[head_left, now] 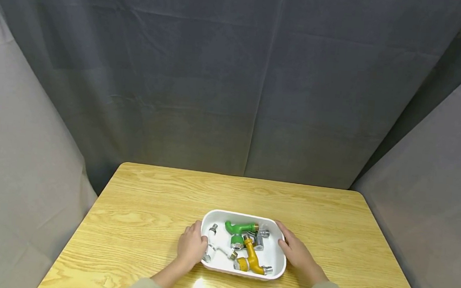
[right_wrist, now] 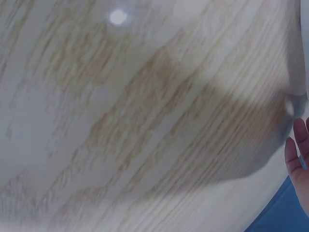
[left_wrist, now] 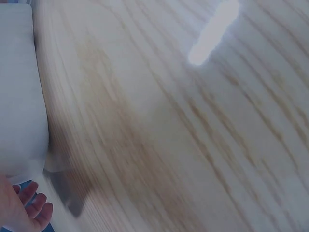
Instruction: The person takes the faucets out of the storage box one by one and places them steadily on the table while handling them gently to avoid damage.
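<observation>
A white plastic bin [head_left: 275, 257] with rounded corners sits between my two hands. My left hand [head_left: 191, 247] grips its left end, thumb over the rim and fingers along the outside. At the right end my right hand [head_left: 297, 252] holds the rim the same way, thumb inward. Several taps lie jumbled in the bin: a green tap [head_left: 239, 228], a yellow tap [head_left: 252, 256], a white tap [head_left: 220, 248] and a chrome tap [head_left: 260, 241]. The left wrist view catches the bin's side wall [left_wrist: 19, 92] above partly curled fingers [left_wrist: 36, 205].
The wood-grain table [head_left: 150, 201] extends on all sides of the bin, with glare near the front. A dark grey curtain [head_left: 202, 93] hangs behind its far edge. Pale cloth panels stand at the left [head_left: 17, 156] and right [head_left: 432, 185].
</observation>
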Tool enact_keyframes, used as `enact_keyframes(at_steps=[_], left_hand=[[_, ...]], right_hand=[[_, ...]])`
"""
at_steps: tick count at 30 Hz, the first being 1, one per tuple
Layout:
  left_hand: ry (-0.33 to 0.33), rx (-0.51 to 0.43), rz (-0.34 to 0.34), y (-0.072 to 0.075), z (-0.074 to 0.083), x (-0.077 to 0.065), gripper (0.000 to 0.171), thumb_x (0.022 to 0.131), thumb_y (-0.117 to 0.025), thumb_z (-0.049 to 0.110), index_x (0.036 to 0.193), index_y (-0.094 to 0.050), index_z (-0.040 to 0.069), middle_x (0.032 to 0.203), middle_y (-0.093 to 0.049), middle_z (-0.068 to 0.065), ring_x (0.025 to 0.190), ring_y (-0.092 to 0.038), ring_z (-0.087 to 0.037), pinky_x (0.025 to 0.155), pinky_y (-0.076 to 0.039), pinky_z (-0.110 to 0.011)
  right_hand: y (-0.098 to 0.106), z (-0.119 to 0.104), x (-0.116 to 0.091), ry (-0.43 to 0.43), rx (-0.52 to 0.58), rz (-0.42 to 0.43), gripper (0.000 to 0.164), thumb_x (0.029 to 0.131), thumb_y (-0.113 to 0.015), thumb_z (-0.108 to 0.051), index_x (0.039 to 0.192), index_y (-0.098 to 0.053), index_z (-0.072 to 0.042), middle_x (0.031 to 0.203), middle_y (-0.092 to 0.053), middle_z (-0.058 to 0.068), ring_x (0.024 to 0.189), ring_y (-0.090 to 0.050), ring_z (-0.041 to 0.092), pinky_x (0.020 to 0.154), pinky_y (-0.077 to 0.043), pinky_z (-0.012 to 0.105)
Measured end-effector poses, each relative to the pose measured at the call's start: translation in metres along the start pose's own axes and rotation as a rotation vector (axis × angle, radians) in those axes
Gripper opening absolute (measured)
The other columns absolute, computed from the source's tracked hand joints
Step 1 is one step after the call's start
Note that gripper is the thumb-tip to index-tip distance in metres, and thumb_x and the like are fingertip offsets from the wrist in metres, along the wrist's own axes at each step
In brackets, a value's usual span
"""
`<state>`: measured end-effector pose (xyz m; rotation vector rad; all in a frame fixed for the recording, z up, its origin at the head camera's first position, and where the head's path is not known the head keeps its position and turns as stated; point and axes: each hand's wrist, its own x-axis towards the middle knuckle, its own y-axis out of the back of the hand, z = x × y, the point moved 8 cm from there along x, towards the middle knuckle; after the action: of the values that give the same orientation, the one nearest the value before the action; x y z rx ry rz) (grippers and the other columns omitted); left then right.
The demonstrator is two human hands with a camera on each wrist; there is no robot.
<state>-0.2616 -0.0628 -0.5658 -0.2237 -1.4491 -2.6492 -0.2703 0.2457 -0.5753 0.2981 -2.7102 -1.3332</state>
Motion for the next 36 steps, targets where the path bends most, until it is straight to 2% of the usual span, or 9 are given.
enact_keyframes(at_steps=[13, 22, 24, 27, 30, 36], left_hand=[[0.007, -0.018, -0.018, -0.016, 0.015, 0.001, 0.041, 0.079, -0.056, 0.015, 0.115, -0.052, -0.003, 0.099, -0.062, -0.015, 0.086, -0.056, -0.027, 0.073, -0.048, -0.040], [0.009, -0.005, -0.033, -0.018, 0.017, 0.003, 0.041, 0.078, -0.056, 0.015, 0.116, -0.051, -0.001, 0.102, -0.061, -0.015, 0.089, -0.055, -0.027, 0.075, -0.047, -0.040], [0.009, -0.001, -0.041, -0.016, 0.017, 0.004, 0.042, 0.078, -0.056, 0.015, 0.117, -0.051, 0.000, 0.103, -0.060, -0.014, 0.090, -0.054, -0.026, 0.075, -0.046, -0.040], [0.006, -0.005, -0.050, -0.014, 0.016, 0.004, 0.043, 0.077, -0.057, 0.016, 0.117, -0.051, 0.001, 0.103, -0.059, -0.013, 0.090, -0.053, -0.026, 0.075, -0.045, -0.040], [-0.002, -0.002, -0.052, -0.012, 0.014, 0.005, 0.045, 0.075, -0.058, 0.018, 0.117, -0.052, 0.002, 0.103, -0.059, -0.012, 0.090, -0.053, -0.026, 0.075, -0.045, -0.041], [-0.041, -0.009, -0.054, -0.007, 0.012, 0.007, 0.054, 0.069, -0.062, 0.022, 0.118, -0.053, 0.002, 0.106, -0.059, -0.013, 0.093, -0.054, -0.028, 0.076, -0.046, -0.044]], right_hand=[[0.012, 0.012, -0.005, -0.028, -0.017, 0.003, 0.053, 0.095, -0.042, -0.016, 0.145, -0.026, -0.018, 0.141, -0.036, 0.020, 0.126, -0.036, 0.042, 0.100, -0.029, 0.059], [0.013, 0.016, -0.004, -0.061, -0.023, -0.004, 0.054, 0.095, -0.042, -0.017, 0.145, -0.025, -0.018, 0.141, -0.036, 0.019, 0.126, -0.036, 0.041, 0.100, -0.030, 0.057], [0.014, 0.017, -0.003, -0.072, -0.043, 0.009, 0.055, 0.094, -0.044, -0.018, 0.145, -0.024, -0.017, 0.133, -0.045, 0.020, 0.115, -0.048, 0.039, 0.093, -0.040, 0.054], [0.017, 0.016, -0.004, -0.103, -0.078, 0.043, 0.057, 0.092, -0.048, -0.021, 0.144, -0.025, -0.012, 0.112, -0.054, 0.016, 0.092, -0.057, 0.027, 0.074, -0.048, 0.042], [0.020, 0.015, -0.006, -0.150, -0.056, 0.093, 0.057, 0.090, -0.052, -0.023, 0.140, -0.029, -0.006, 0.093, -0.052, 0.008, 0.075, -0.052, 0.017, 0.061, -0.044, 0.031], [0.020, 0.010, -0.014, -0.224, 0.070, 0.160, 0.056, 0.088, -0.056, -0.021, 0.135, -0.034, -0.001, 0.086, -0.049, 0.007, 0.068, -0.045, 0.014, 0.056, -0.039, 0.026]])
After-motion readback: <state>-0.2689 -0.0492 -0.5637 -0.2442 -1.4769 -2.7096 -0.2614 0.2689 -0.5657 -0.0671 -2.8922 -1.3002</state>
